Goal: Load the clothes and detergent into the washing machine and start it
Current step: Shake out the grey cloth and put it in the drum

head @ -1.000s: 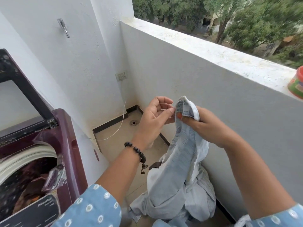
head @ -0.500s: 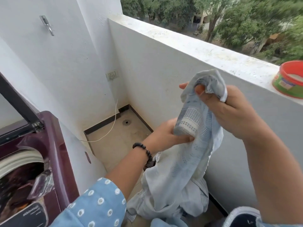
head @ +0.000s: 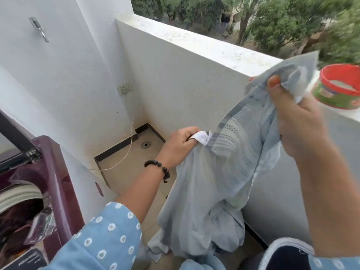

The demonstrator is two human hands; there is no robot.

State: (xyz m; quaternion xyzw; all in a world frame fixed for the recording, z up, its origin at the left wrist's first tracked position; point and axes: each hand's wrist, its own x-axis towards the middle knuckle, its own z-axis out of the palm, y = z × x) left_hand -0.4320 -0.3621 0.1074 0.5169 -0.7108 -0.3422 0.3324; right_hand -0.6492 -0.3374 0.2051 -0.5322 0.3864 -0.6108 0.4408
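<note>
two hands hold one pale blue garment (head: 220, 172) at the frame's 3 o'clock: the left hand (head: 179, 145) grasps a white hem, the right hand (head: 296, 121) clenches the raised end. the trailing cloth could brush the red-rimmed detergent tub (head: 339, 88) off the ledge (head: 204, 47). the washing machine (head: 48, 182) sits open at 8 o'clock; its panel writing is unreadable.
</note>
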